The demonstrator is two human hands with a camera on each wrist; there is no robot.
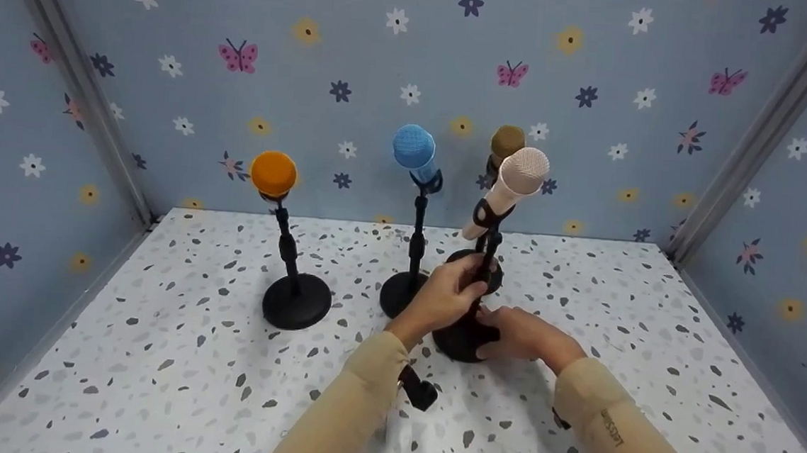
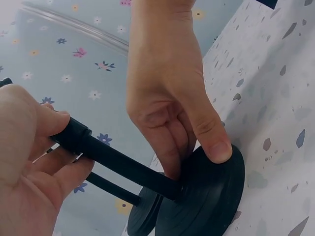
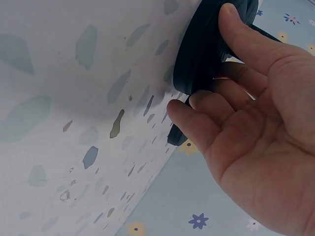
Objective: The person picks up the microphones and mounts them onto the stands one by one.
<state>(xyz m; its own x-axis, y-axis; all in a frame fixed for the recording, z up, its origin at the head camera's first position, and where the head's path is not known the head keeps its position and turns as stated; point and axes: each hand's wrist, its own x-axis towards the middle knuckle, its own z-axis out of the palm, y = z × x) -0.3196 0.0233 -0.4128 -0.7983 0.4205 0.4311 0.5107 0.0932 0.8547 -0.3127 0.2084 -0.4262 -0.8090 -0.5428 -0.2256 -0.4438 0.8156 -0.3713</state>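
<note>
A whitish-pink microphone (image 1: 523,172) sits tilted in the clip of a black desk stand. My left hand (image 1: 445,293) grips this stand's pole, thumb and fingers round it, as the left wrist view also shows. My right hand (image 1: 527,335) holds the round black base (image 2: 211,191) by its edge. In the right wrist view the thumb lies on the base (image 3: 197,54) and the other fingers are at its far side. Whether the base touches the table cannot be told. Directly behind stands a brown-gold microphone (image 1: 508,143), its stand partly hidden.
A blue microphone (image 1: 414,147) on a black stand is just left of my hands; an orange microphone (image 1: 274,173) on its stand is farther left. Flowered panels (image 1: 360,39) enclose the speckled white table (image 1: 208,376) at back and sides.
</note>
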